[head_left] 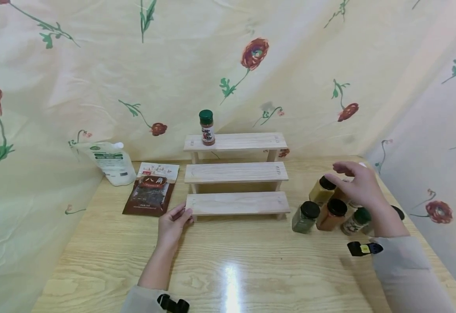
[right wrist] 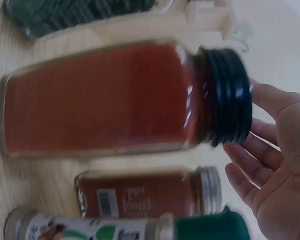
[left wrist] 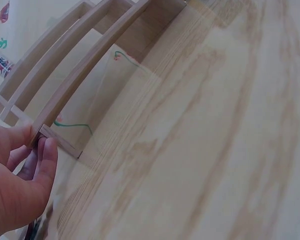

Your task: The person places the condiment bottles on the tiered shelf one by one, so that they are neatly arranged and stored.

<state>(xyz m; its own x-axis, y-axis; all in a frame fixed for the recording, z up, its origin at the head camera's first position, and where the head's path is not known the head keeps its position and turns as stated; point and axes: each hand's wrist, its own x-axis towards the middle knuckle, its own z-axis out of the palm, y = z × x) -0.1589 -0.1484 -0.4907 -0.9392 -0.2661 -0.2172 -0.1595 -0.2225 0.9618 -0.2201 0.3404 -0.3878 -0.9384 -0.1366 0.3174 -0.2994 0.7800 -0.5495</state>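
Note:
My left hand (head_left: 173,224) pinches the left end of the lowest step of a three-tier wooden spice rack (head_left: 237,204). Thumb and fingertips meet the board's corner in the left wrist view. My right hand (head_left: 357,184) is over a group of spice jars, its fingers apart and gently bent around no jar. Under and about it stand a yellow spice jar (head_left: 322,191), a red-brown spice jar (right wrist: 100,100) with a black lid, a jar of green herbs (head_left: 305,217) and a green-capped shaker (head_left: 355,221). More jars are partly hidden by the hand and forearm.
Another green-capped shaker (head_left: 207,128) stands at the left of the rack's top tier. Left of the rack lies a brown star anise packet (head_left: 151,189), with a white spouted pouch (head_left: 112,163) leaning behind it. Flowered cloth (head_left: 290,65) hangs behind the wooden table (head_left: 251,252).

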